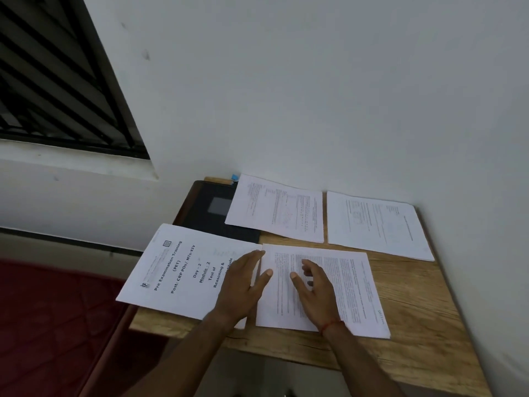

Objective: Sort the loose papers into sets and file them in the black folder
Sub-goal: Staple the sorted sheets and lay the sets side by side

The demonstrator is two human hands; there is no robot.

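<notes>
Apparently mid-sort: left hand [243, 285] flat, fingers together, right hand [317, 290] fingers loosely spread, both at the near-edge set [352, 282]; next likely needs the folder [211, 207], table's [415, 305] far-left corner, uncovered.

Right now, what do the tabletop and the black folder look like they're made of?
Tabletop: wood or wood-look laminate, matte, with light brown grain lines running across it. Black folder: probably plastic or leatherette, matte dark cover with a grey label patch. The dim light leaves this open.
</notes>
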